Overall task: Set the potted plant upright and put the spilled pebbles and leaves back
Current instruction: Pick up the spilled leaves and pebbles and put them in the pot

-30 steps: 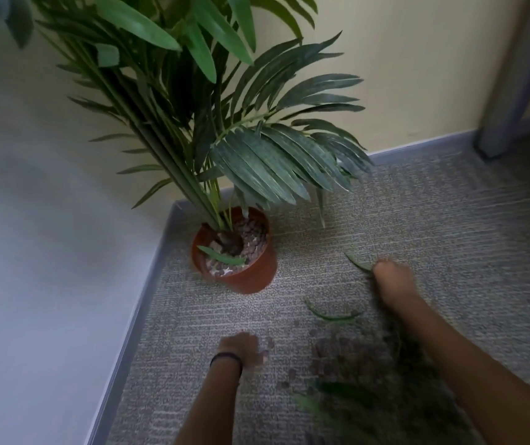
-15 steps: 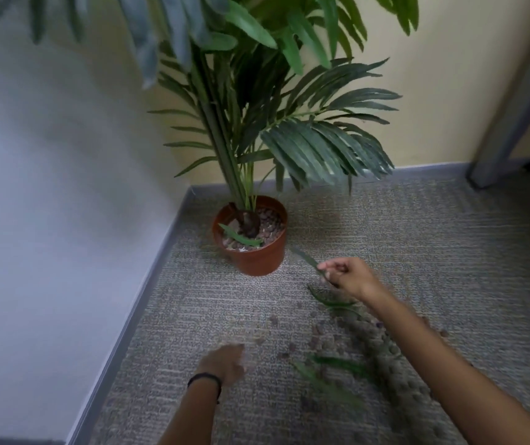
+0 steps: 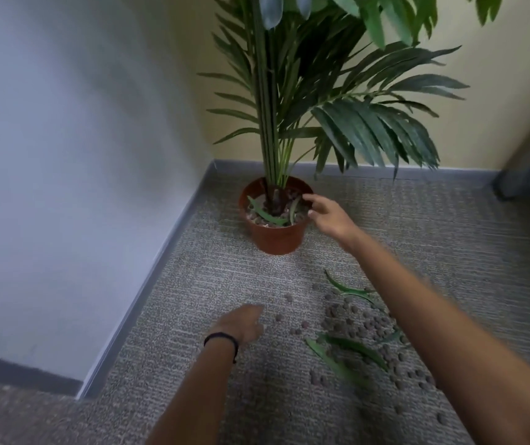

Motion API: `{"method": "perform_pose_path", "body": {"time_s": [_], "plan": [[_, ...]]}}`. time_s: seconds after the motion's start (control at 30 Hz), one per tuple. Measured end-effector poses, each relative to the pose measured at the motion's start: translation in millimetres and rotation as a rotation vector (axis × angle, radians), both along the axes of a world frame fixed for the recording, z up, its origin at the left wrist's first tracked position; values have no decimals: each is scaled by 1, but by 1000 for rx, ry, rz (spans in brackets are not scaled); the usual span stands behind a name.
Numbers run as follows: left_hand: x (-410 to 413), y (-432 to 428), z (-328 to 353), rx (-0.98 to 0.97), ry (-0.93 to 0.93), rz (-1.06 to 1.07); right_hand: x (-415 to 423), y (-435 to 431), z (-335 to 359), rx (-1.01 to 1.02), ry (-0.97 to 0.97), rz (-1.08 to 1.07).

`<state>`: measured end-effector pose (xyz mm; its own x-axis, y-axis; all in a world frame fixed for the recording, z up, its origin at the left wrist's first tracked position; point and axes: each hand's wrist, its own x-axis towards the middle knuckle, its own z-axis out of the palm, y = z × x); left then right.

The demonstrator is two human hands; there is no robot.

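The palm plant stands upright in its terracotta pot in the corner. Two loose green leaves lie on the pebbles inside the pot. My right hand hovers at the pot's right rim with fingers spread and nothing in it. My left hand, with a black band on the wrist, is low over the carpet, fingers pointing down beside scattered brown pebbles. Several spilled leaves lie among the pebbles on the carpet, right of my left hand.
A white wall with a grey baseboard runs along the left, a yellow wall stands behind the plant. A grey metal leg stands at the far right. Grey carpet covers the floor.
My right hand carried a leaf from the carpet to the pot and let it go; a second leaf now lies in the pot. My left hand stayed low over the pebbles.
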<state>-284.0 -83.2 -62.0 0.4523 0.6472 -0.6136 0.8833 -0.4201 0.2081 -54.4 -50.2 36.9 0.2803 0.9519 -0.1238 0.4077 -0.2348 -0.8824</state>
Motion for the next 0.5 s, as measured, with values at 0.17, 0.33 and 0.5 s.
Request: {"method": "perform_pose_path", "body": {"time_s": [0.17,0.33,0.5], "plan": [[39,-1,12,34,56,-198,28,-73,-74,-225,-429,214],[82,-26,4,49,-9,-395,56,-148,-133,-507,-574,264],[111,-44,-20,15,-5,-512,56,-191,-158,-505,-576,289]]}}
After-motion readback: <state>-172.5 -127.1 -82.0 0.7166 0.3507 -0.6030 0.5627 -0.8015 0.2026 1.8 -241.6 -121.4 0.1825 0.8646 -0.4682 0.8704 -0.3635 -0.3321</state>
